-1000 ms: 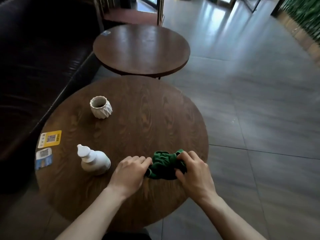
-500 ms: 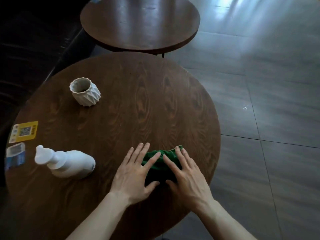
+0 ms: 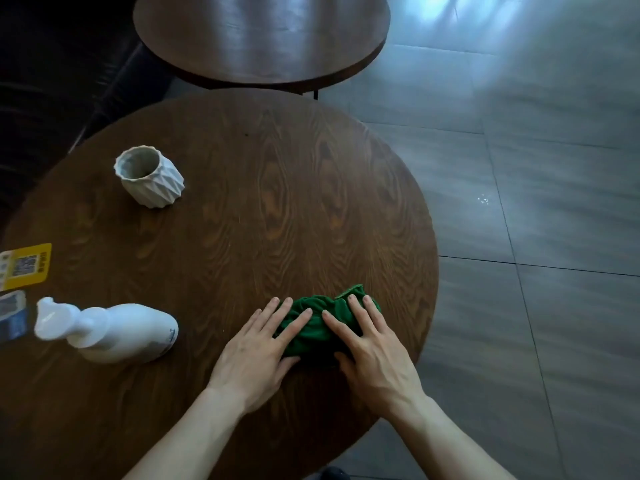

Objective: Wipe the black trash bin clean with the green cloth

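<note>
On the round table [image 3: 221, 216], near edge: green cloth [image 3: 317, 329], bunched into a crumpled heap and lying flat on the wood.
Left hand [image 3: 258, 351]: palm down on the table, fingers straight and slightly spread; the fingertips lie on the cloth's left part, and the thumb touches its near left edge.
Right hand [image 3: 372, 351]: palm down, fingers straight and slightly spread, lying across the cloth's right part; the thumb rests at its near edge.
Cloth relative to hands: between and under both sets of fingers, with its middle showing in the gap between them; neither hand curls around it.
Left of the cloth: white pump bottle [image 3: 110, 332], lying on the table well apart from the left hand.
Beyond the bottle: white ridged cup [image 3: 149, 176], upright and open-topped.
Table's left edge: yellow card [image 3: 26, 266] with a square code, and a blue card [image 3: 12, 315] just below it.
Past the table's far edge: second round table [image 3: 259, 36].
Trash bin: not in view.
</note>
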`<state>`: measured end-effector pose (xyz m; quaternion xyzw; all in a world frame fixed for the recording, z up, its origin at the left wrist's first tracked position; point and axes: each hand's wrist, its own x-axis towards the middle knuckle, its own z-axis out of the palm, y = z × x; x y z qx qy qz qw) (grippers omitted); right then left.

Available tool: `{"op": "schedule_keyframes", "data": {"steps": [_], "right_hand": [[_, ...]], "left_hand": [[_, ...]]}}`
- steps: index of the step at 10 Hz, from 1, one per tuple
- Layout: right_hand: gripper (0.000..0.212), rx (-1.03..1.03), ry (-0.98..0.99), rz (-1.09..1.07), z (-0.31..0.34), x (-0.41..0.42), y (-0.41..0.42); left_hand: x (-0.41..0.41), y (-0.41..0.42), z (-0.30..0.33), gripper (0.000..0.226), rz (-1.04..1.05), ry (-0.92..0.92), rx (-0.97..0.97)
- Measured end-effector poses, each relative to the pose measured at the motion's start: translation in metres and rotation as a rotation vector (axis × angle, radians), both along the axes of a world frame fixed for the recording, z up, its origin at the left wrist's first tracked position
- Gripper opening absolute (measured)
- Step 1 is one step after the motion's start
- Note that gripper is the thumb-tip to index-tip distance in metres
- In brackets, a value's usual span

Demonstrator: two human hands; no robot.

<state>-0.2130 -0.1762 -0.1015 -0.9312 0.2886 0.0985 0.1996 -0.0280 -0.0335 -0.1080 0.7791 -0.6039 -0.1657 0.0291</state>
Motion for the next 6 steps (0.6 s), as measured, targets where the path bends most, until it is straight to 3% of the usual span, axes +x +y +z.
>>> {"op": "schedule_keyframes", "data": {"steps": [3, 6], "right_hand": [[0.069, -0.052, 0.108, -0.090, 0.049, -0.007, 0.020], [0.064, -0.114, 0.092, -0.212, 0.155, -0.004, 0.074]], "left_hand": [[0.010, 0.029, 0.041, 0.067, 0.049, -0.060, -0.011], [0.027, 0.073, 0.152, 0.065, 0.062, -0.114, -0.074]]}}
